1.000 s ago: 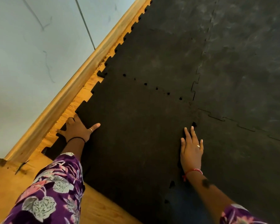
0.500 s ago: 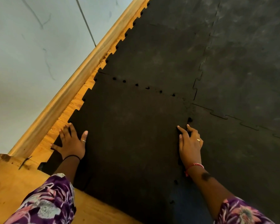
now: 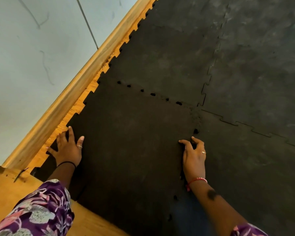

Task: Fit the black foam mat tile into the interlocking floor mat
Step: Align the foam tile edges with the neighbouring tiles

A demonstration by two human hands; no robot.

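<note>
The black foam mat tile [image 3: 131, 140] lies flat in the near left corner of the interlocking floor mat [image 3: 249, 68]. Small dark gaps show along its far seam and its right seam, where the teeth do not sit flush. My left hand [image 3: 67, 149] presses flat with spread fingers on the tile's toothed left edge, next to the wooden floor strip. My right hand [image 3: 193, 155] rests on the tile's right seam, fingertips curled and pinching at the edge teeth just below a dark gap.
A wooden skirting board [image 3: 85, 77] runs diagonally along a pale grey wall [image 3: 32, 57] on the left. Bare wooden floor [image 3: 5, 189] shows at the near left. Joined black tiles fill the far and right side.
The view has shifted. My left hand slid back along the tile's left edge and flattened. My right hand's fingers went from straight to curled at the right seam.
</note>
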